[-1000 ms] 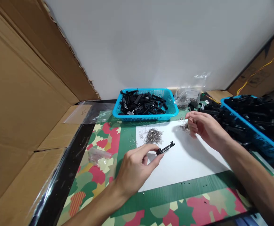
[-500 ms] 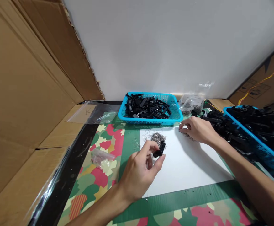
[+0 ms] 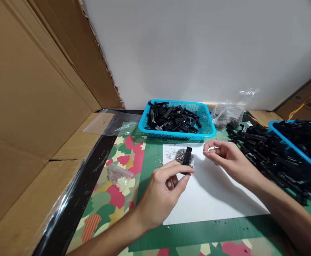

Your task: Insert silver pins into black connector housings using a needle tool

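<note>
My left hand (image 3: 163, 190) pinches a small black plastic clip (image 3: 187, 156) between thumb and fingers, holding it upright over a white paper sheet (image 3: 211, 193). Just behind the clip lies a pile of small metal springs (image 3: 179, 153) on the sheet. My right hand (image 3: 226, 158) hovers to the right of the clip, its thumb and forefinger pinched on a tiny metal piece (image 3: 210, 150) that is too small to name for sure.
A blue basket (image 3: 178, 121) of black clips stands behind the sheet. Loose black clips (image 3: 264, 151) and a second blue basket (image 3: 305, 145) lie at the right. Plastic bags (image 3: 226, 115) sit at the back; another small bag (image 3: 118, 174) lies left. Cardboard walls close the left side.
My left hand turned the black clip from lying sideways to upright. My right hand dipped to the springs at the right of the sheet, then lifted toward the clip with its fingers pinched.
</note>
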A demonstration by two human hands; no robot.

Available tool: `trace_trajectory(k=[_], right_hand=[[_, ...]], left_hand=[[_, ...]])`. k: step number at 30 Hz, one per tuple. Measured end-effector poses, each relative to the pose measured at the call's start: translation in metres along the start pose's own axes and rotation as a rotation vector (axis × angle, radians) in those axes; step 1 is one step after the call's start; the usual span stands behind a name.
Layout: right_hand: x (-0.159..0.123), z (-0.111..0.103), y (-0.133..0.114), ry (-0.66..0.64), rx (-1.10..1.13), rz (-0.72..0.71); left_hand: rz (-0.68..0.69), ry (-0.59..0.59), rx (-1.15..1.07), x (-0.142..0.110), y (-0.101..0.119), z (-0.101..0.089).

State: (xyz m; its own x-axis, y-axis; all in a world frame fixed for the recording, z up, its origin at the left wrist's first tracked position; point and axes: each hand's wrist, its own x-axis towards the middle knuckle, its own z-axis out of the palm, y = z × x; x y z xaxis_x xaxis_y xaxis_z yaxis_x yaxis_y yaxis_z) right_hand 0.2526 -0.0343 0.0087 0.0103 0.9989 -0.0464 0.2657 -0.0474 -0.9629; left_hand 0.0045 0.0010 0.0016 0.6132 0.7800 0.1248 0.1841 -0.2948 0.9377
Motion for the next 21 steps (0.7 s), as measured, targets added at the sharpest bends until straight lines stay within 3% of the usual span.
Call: trace_trajectory(k=[4, 10, 15, 21], right_hand=[[-0.010, 0.035, 0.002, 0.012, 0.318, 0.020], [-0.020, 0.070, 0.012, 0.081, 0.443, 0.085], [-0.021, 0.064, 0.010, 0.119, 0.304, 0.009], [-0.026, 0.048, -0.003, 0.100, -0.017, -0.157]], left_hand=[[-0.042, 0.030, -0.070, 0.001, 0.001, 0.001], [-0.116, 0.031, -0.165, 0.000, -0.004, 0.004], [-0.117, 0.034, -0.119, 0.001, -0.001, 0.004], [-0.042, 0.004, -0.023, -0.001, 0.001, 0.003]])
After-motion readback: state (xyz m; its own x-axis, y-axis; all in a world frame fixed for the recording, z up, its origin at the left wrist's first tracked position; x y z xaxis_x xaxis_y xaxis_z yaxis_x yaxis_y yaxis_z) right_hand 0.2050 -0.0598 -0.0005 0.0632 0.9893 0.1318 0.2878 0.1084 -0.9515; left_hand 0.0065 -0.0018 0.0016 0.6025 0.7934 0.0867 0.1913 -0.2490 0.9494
